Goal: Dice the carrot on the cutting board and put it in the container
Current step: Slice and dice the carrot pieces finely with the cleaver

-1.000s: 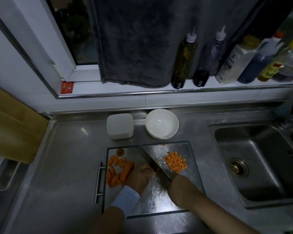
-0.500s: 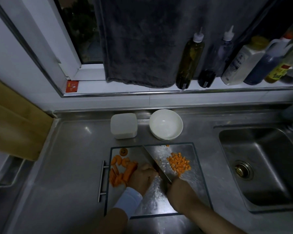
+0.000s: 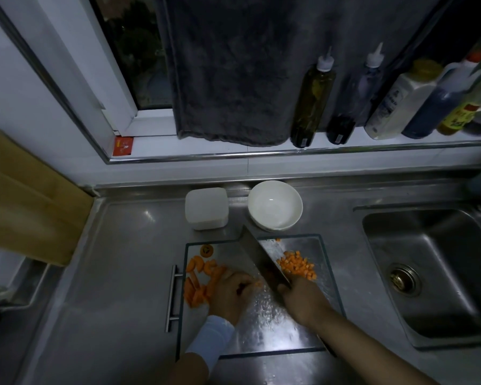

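Carrot pieces (image 3: 199,284) lie in rough chunks on the left part of the glass cutting board (image 3: 261,337), and a heap of diced carrot (image 3: 297,265) sits on its far right part. The left hand (image 3: 231,294) is curled, knuckles up, over the chunks nearest the board's middle, pinning them. The right hand (image 3: 303,297) is wrapped round the handle of a cleaver (image 3: 261,259), whose blade slants across the board between the two lots. Just beyond the board's far edge stand a white container (image 3: 206,208) and a white bowl (image 3: 275,204).
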### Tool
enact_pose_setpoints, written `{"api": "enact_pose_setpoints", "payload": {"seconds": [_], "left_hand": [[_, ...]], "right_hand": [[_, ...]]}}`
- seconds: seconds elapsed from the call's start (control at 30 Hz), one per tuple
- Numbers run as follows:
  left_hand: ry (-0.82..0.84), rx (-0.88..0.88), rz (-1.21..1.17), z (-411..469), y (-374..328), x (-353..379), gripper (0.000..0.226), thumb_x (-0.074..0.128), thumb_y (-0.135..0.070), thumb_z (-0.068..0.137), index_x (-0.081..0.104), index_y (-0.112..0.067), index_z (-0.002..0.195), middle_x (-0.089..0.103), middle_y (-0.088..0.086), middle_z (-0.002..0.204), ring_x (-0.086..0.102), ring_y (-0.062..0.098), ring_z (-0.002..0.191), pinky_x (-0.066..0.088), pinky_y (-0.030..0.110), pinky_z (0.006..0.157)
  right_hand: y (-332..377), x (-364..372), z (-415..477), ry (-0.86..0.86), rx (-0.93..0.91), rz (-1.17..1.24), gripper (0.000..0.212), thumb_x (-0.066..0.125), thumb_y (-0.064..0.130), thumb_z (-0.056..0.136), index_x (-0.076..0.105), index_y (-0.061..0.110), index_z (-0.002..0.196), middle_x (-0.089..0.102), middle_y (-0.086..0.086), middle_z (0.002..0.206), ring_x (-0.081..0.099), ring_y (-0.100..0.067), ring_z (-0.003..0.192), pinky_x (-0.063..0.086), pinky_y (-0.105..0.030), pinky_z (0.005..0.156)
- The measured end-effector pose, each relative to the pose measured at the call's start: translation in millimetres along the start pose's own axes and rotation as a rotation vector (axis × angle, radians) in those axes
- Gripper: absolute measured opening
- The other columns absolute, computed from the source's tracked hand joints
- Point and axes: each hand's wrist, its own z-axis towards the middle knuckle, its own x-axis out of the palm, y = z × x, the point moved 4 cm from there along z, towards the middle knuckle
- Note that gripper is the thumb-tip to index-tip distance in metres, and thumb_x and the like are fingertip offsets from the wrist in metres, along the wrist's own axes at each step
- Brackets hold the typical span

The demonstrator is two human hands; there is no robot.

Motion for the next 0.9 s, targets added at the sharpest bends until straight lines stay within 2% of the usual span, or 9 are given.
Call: {"api": "enact_pose_setpoints", "payload": {"seconds": [0.1, 0.2, 0.37, 0.43, 0.53, 0.63, 0.7, 0.83, 0.9], "left_hand": [[-0.044, -0.098, 0.063, -2, 3, -7, 0.019, 0.068, -0.007, 0.078, 0.067, -0.024, 0.086, 0.056, -0.010, 0.096, 0.052, 0.005, 0.089, 0.037, 0.009, 0.082], [0.005, -0.198, 0.193, 0, -9, 4, 0.025, 0.060, -0.005, 0.080, 0.067, -0.022, 0.096, 0.059, -0.006, 0.101, 0.053, 0.012, 0.094, 0.035, 0.014, 0.083], [0.153, -0.230, 0.072, 14, -35, 13, 0.019, 0.057, -0.009, 0.089, 0.068, -0.012, 0.104, 0.064, -0.001, 0.097, 0.057, 0.011, 0.090, 0.039, 0.018, 0.078], [0.050, -0.334, 0.116, 13, -33, -7, 0.020, 0.053, -0.024, 0.092, 0.066, -0.024, 0.107, 0.066, -0.004, 0.103, 0.058, 0.013, 0.089, 0.042, 0.022, 0.079], [-0.116, -0.431, 0.109, 5, -23, -39, 0.015, 0.053, -0.022, 0.092, 0.062, -0.029, 0.102, 0.055, -0.011, 0.097, 0.051, 0.009, 0.087, 0.034, 0.018, 0.073], [-0.193, -0.449, 0.132, 4, -8, -56, 0.020, 0.061, -0.029, 0.082, 0.060, -0.037, 0.100, 0.053, -0.012, 0.094, 0.060, 0.016, 0.092, 0.043, 0.023, 0.078], [-0.134, -0.469, 0.141, 10, 2, -54, 0.020, 0.061, -0.033, 0.078, 0.055, -0.042, 0.096, 0.057, -0.008, 0.095, 0.060, 0.016, 0.088, 0.049, 0.028, 0.078], [-0.028, -0.446, 0.264, 11, -18, -57, 0.011, 0.051, -0.030, 0.082, 0.052, -0.038, 0.089, 0.053, -0.007, 0.088, 0.046, 0.011, 0.076, 0.040, 0.025, 0.068], [0.009, -0.364, 0.305, 16, -22, -55, 0.014, 0.050, -0.027, 0.086, 0.047, -0.038, 0.093, 0.053, -0.003, 0.097, 0.040, 0.012, 0.083, 0.034, 0.027, 0.071]], "right_hand": [[-9, -12, -4, -0.031, -0.030, -0.030, 0.026, 0.047, 0.035, 0.100, 0.060, 0.017, 0.113, 0.068, -0.007, 0.101, 0.062, -0.024, 0.090, 0.039, -0.027, 0.070], [-14, -18, -7, -0.059, -0.034, -0.015, 0.027, 0.048, 0.036, 0.099, 0.061, 0.017, 0.114, 0.068, -0.006, 0.103, 0.063, -0.025, 0.095, 0.048, -0.031, 0.080], [-18, -21, -13, -0.064, -0.053, -0.048, 0.031, 0.049, 0.040, 0.097, 0.061, 0.018, 0.116, 0.069, -0.009, 0.109, 0.064, -0.027, 0.100, 0.051, -0.035, 0.085], [-19, -17, -19, -0.066, -0.073, -0.080, 0.032, 0.049, 0.039, 0.097, 0.061, 0.017, 0.119, 0.069, -0.011, 0.111, 0.064, -0.028, 0.103, 0.050, -0.032, 0.084], [-18, 0, -28, 0.000, -0.096, -0.109, 0.034, 0.046, 0.041, 0.098, 0.062, 0.017, 0.117, 0.069, -0.010, 0.109, 0.065, -0.027, 0.099, 0.049, -0.031, 0.077], [-21, 18, -30, 0.027, -0.096, -0.142, 0.029, 0.044, 0.040, 0.098, 0.062, 0.017, 0.099, 0.069, -0.009, 0.107, 0.065, -0.025, 0.096, 0.044, -0.029, 0.071], [-28, 20, -28, -0.014, -0.086, -0.173, 0.028, 0.042, 0.035, 0.100, 0.061, 0.015, 0.104, 0.068, -0.010, 0.112, 0.064, -0.025, 0.103, 0.045, -0.029, 0.078], [-38, -3, -20, -0.116, -0.004, -0.137, 0.030, 0.043, 0.031, 0.098, 0.059, 0.011, 0.115, 0.067, -0.013, 0.116, 0.063, -0.028, 0.107, 0.047, -0.030, 0.086], [-37, -20, -23, -0.138, -0.018, -0.140, 0.034, 0.043, 0.038, 0.098, 0.060, 0.014, 0.114, 0.068, -0.011, 0.113, 0.064, -0.028, 0.104, 0.049, -0.032, 0.086]]}}
